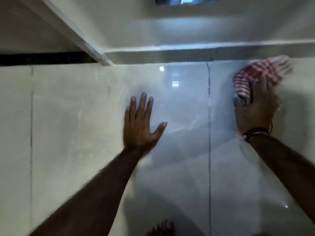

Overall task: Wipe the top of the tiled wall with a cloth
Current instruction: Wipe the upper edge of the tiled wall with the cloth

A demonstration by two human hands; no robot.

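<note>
Right hand (254, 113) is pressed against the wall (179, 150) high on the right, blurred, with a red-and-white striped cloth (255, 75) pinned beneath its fingers. How tightly the fingers are curled cannot be told through the blur, but the cloth is held by them. Most of the cloth is bunched above and beyond the fingertips, toward the wall's top edge, and its far end lies just under the ledge (187, 53) that runs across there. A dark band (255, 132) is worn on that wrist.

Left hand (141, 126) is laid flat on the tiles, well apart from the cloth, with fingers spread and thumb out to the right; nothing is held in it. A vertical grout line (209, 133) is seen between the two hands, nearer the right one, and another (31, 133) far to the left. Glossy pale tiles are shown, with light reflections between the hands. A white beam (76, 31) slants down to meet the ledge at upper left. Toes of a foot (162, 229) are seen at the bottom edge.
</note>
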